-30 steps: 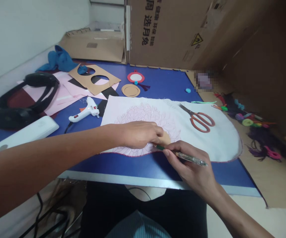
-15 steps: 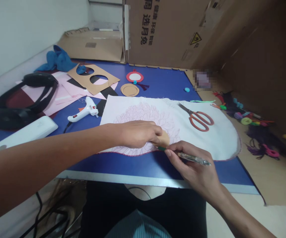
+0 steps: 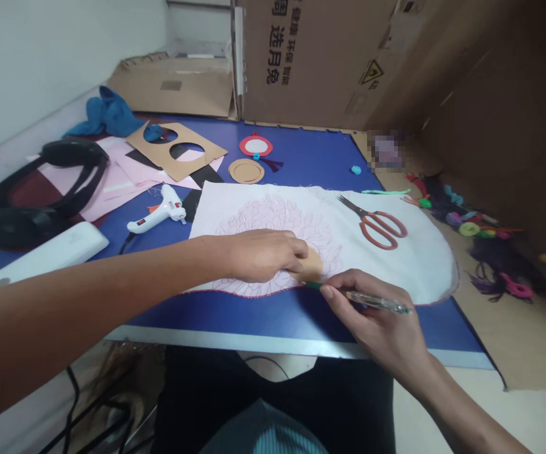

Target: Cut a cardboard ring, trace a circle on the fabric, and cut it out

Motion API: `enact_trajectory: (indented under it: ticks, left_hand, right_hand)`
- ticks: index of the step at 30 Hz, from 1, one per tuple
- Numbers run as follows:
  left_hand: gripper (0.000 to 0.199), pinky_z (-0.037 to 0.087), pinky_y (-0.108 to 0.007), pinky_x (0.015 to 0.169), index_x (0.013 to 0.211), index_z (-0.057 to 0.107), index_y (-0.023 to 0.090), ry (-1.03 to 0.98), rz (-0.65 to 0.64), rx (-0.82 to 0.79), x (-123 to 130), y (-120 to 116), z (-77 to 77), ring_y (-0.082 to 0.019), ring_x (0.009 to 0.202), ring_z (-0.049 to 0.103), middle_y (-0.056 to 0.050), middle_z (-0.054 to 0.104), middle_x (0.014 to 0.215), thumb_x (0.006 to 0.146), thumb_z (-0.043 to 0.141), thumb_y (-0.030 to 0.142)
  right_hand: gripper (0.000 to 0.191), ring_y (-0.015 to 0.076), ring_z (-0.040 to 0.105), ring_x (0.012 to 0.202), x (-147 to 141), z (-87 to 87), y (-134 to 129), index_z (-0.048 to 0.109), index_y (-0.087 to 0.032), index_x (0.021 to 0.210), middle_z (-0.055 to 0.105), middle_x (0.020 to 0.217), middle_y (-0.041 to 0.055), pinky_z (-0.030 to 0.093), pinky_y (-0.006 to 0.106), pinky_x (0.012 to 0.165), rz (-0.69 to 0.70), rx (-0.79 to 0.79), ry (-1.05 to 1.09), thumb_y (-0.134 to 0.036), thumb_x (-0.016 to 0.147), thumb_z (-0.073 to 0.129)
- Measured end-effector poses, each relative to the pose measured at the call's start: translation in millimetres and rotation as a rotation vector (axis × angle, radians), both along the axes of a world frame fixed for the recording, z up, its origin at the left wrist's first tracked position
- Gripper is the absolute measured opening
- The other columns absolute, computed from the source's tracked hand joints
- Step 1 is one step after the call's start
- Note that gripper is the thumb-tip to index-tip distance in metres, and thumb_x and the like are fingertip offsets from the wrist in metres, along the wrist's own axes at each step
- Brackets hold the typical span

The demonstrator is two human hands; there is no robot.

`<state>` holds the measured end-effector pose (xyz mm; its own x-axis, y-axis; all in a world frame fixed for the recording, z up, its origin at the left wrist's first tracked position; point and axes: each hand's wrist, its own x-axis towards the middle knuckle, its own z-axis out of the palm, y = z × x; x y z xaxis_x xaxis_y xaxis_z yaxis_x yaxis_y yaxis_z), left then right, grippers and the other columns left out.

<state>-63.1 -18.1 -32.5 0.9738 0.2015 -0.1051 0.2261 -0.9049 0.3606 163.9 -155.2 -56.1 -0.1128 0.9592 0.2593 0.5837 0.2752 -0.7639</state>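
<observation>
My left hand [image 3: 268, 254] presses a tan cardboard disc [image 3: 313, 265] down on a white cloth [image 3: 424, 268], its fingers bent and close together. Part of the disc is hidden under those fingers. A pink petalled flower [image 3: 273, 211] is drawn on the cloth beneath. In my right hand [image 3: 377, 312] a clear pen [image 3: 377, 302] with a green front end is pinched; its tip is at the disc's near edge. Scissors [image 3: 377, 228] with orange-brown handles lie on the cloth to the right, blades slightly apart.
A white glue gun [image 3: 162, 210], a white oblong case [image 3: 46, 255] and black headgear [image 3: 72, 154] lie left. Behind are a cardboard sheet with round holes [image 3: 202, 132], a tan ring [image 3: 246, 171] and a red-rimmed ornament [image 3: 255, 146]. Coloured yarn bits [image 3: 471, 230] lie right, beside cardboard walls [image 3: 320, 63].
My right hand and the pen have shifted slightly right and down, with the tip now nearer the disc's lower left edge. My left hand stays on the disc.
</observation>
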Motion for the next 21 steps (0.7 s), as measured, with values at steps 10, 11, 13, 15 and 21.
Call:
enact_trajectory:
  ticks: [10, 11, 13, 15, 21]
  left_hand:
    - [0.045, 0.047, -0.038, 0.094, 0.112, 0.078, 0.025, -0.017, 0.012, 0.004, -0.9, -0.3, -1.7, -0.028, 0.120, 0.061, -0.008, 0.072, 0.133, 0.089, 0.050, -0.001]
    - [0.045, 0.047, -0.038, 0.094, 0.112, 0.078, 0.026, -0.013, 0.015, 0.005, -1.2, -0.7, -1.4, -0.027, 0.120, 0.061, -0.008, 0.072, 0.133, 0.089, 0.050, -0.001]
    - [0.048, 0.047, -0.037, 0.094, 0.117, 0.077, 0.028, -0.010, 0.024, 0.002, -2.1, -1.6, -0.5, -0.027, 0.122, 0.061, -0.006, 0.072, 0.136, 0.089, 0.050, -0.001]
    - [0.055, 0.048, -0.036, 0.092, 0.124, 0.075, 0.030, -0.009, 0.031, 0.000, -3.0, -2.8, 0.9, -0.026, 0.125, 0.061, -0.005, 0.070, 0.141, 0.089, 0.049, -0.003]
    - [0.061, 0.048, -0.034, 0.089, 0.127, 0.076, 0.033, -0.012, 0.063, 0.063, -3.6, -6.6, 4.2, -0.023, 0.124, 0.063, -0.002, 0.070, 0.145, 0.087, 0.052, -0.005]
  right_hand:
    - [0.018, 0.0152, 0.062, 0.056, 6.2, 3.0, -1.8, 0.075, -0.025, 0.086, 0.069, 0.065, -0.0022, 0.048, 0.026, 0.053, -0.046, -0.028, 0.003, -0.035, 0.101, 0.073]
    - [0.019, 0.0157, 0.062, 0.056, 8.7, 3.4, -2.0, 0.075, -0.025, 0.087, 0.070, 0.066, -0.0018, 0.048, 0.027, 0.053, -0.062, -0.020, 0.003, -0.036, 0.101, 0.073]
    - [0.016, 0.0168, 0.063, 0.056, 16.0, 3.9, -0.9, 0.077, -0.026, 0.091, 0.072, 0.069, -0.0005, 0.050, 0.029, 0.055, -0.102, 0.022, 0.007, -0.037, 0.102, 0.073]
    - [0.014, 0.0183, 0.066, 0.058, 25.4, 4.1, 2.5, 0.078, -0.027, 0.104, 0.075, 0.076, 0.0014, 0.054, 0.031, 0.059, -0.106, 0.068, 0.002, -0.037, 0.104, 0.070]
    - [0.022, 0.0243, 0.079, 0.085, 46.7, 6.8, 24.7, 0.075, -0.028, 0.122, 0.083, 0.107, 0.0063, 0.062, 0.038, 0.081, 0.150, 0.079, -0.172, -0.032, 0.108, 0.058]
